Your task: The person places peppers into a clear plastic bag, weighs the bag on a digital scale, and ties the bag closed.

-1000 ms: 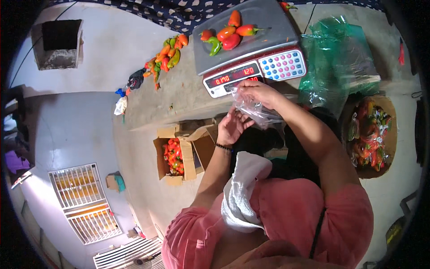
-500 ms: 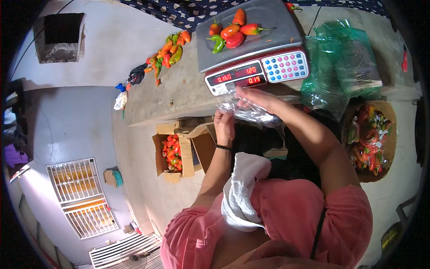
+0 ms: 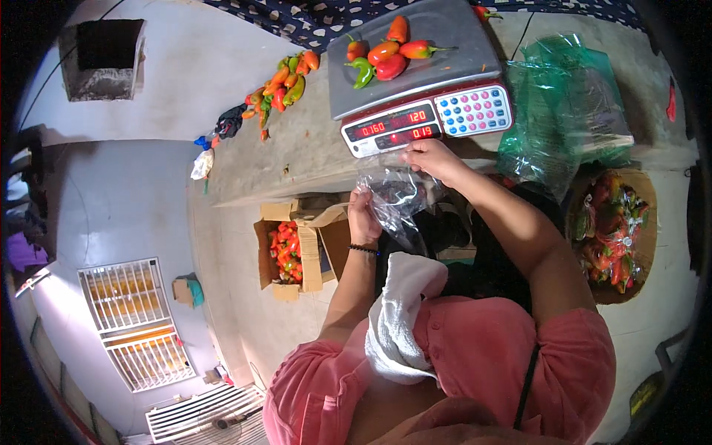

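Observation:
A clear plastic bag (image 3: 397, 196) hangs between my hands, just in front of the counter edge. My left hand (image 3: 363, 216) pinches its left side, and my right hand (image 3: 434, 159) grips its upper right rim close below the scale's display. The bag looks empty, with its mouth spread partly apart. Beyond it stands a digital scale (image 3: 475, 111) with a grey tray (image 3: 452, 59) and a lit red display. Several orange-red peppers (image 3: 383, 52) and a curved green pepper (image 3: 362, 73) lie in a cluster on the tray.
Loose mixed peppers (image 3: 282, 87) lie on the counter (image 3: 319, 163) left of the scale. Green plastic bags (image 3: 545, 111) sit to its right. Below the counter are a cardboard box (image 3: 310, 259) of red peppers at left and a round-looking box (image 3: 644, 245) of bagged peppers at right.
The bag has gone from bunched and stretched sideways to hanging down and spread wider. My left hand has moved slightly left and down; my right hand has drawn slightly right. The peppers on the tray stay put.

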A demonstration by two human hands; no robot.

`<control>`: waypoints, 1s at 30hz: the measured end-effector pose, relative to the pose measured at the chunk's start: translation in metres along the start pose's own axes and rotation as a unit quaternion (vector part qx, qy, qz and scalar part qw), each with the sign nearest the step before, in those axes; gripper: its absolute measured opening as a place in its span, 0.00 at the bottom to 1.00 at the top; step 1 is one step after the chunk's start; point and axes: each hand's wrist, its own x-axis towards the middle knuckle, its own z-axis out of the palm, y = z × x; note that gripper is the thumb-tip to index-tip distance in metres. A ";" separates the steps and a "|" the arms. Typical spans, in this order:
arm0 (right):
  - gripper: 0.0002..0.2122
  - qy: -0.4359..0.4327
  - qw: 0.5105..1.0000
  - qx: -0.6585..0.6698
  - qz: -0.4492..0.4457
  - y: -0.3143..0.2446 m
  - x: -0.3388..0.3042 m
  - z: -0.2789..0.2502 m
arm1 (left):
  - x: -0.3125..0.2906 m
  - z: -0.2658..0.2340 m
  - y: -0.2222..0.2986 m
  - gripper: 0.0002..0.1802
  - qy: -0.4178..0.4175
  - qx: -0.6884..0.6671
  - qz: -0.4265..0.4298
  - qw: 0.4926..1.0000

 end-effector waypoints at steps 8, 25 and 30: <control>0.10 0.024 1.000 -0.011 0.006 -0.016 -0.008 0.005 | 0.000 0.000 0.015 0.18 -0.046 -0.088 -0.080 0.992; 0.12 0.014 0.917 -0.394 -0.055 -0.002 -0.010 0.005 | -0.087 -0.075 0.054 0.25 0.021 0.099 -0.096 0.990; 0.11 -0.026 0.892 -0.448 -0.057 0.004 -0.012 0.009 | -0.111 -0.139 0.063 0.23 -0.091 0.332 -0.139 0.929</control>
